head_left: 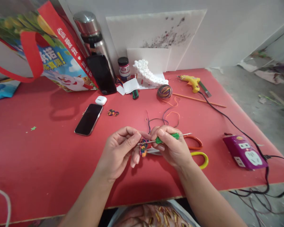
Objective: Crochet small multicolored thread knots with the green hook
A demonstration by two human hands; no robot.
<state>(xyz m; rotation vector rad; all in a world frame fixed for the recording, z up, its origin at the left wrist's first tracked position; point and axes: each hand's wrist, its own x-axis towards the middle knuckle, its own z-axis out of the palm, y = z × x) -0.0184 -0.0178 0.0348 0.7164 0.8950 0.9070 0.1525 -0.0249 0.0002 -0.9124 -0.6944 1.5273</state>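
Note:
Near the front of the red table, my left hand pinches a small multicolored crocheted piece. My right hand grips a crochet hook with a green handle, and its metal tip lies at the top of the crocheted piece. Loose yarn runs from behind my fingers back to a dark multicolored yarn ball. Beneath my right hand lie scissors with one orange and one yellow handle loop; their blades are partly hidden.
Left of my hands are a phone, a white earbud case and small crocheted rings. Behind stand a bag, another phone and a thermos. A glue gun and purple power strip are right.

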